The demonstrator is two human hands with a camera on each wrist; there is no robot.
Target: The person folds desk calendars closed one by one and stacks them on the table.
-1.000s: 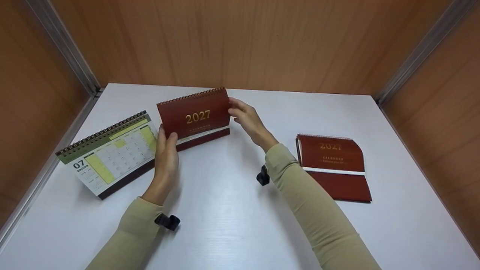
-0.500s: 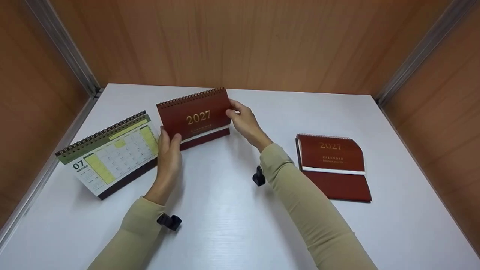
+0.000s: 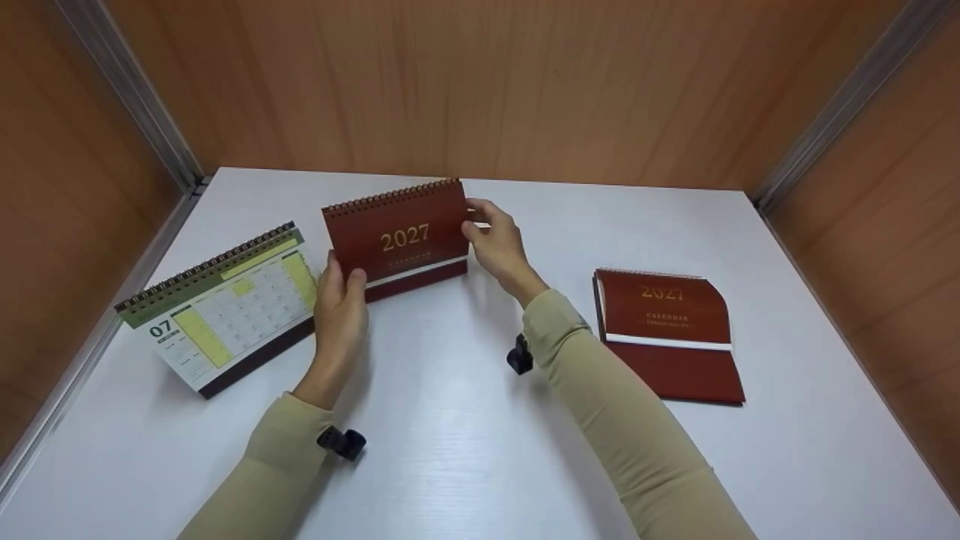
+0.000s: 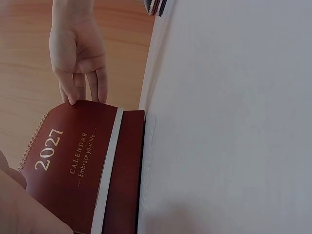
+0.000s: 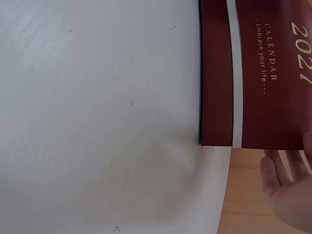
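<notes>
A dark red desk calendar (image 3: 401, 236) with gold "2027" lettering and a spiral top stands upright on the white table, its cover facing me. My left hand (image 3: 341, 319) holds its lower left side, thumb in front. At the calendar's right edge, my right hand (image 3: 500, 244) pinches with the thumb at the front and the fingers behind. The left wrist view shows the right hand's fingertips (image 4: 73, 100) right at that edge. Left of my left hand stands a green and white calendar (image 3: 232, 315), opened at page 07.
Another red 2027 calendar (image 3: 664, 337) rests on the right of the white table (image 3: 442, 420), partly behind my right sleeve (image 3: 622, 405). Wood panels (image 3: 480, 82) with metal corner strips enclose the table at the back and sides.
My right thumb has come onto the front of the red calendar's right edge. The calendar and both hands have then shifted slightly to the right. The other two calendars stay in place.
</notes>
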